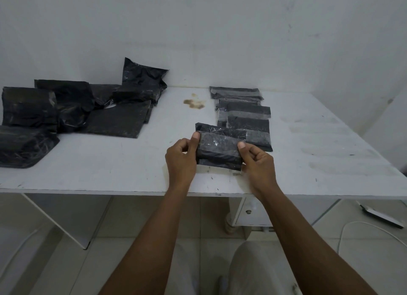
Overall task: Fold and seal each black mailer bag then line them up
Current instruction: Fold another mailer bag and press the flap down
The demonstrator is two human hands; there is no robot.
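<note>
A folded black mailer bag (219,149) is held just above the white table (123,162), near its front edge. My left hand (181,160) grips the bag's left end, thumb on top. My right hand (255,162) grips its right end the same way. Behind the held bag, a row of folded black mailer bags (244,116) runs toward the wall, each overlapping the one behind. On the table's left side lies a loose pile of unfolded black mailer bags (72,110).
A brown stain (195,103) marks the table near the back wall. Faint dusty outlines (334,149) show on the table's right part. Below are tiled floor, a white cable (361,225), a flat white-and-dark object (381,215) and my knee (257,270).
</note>
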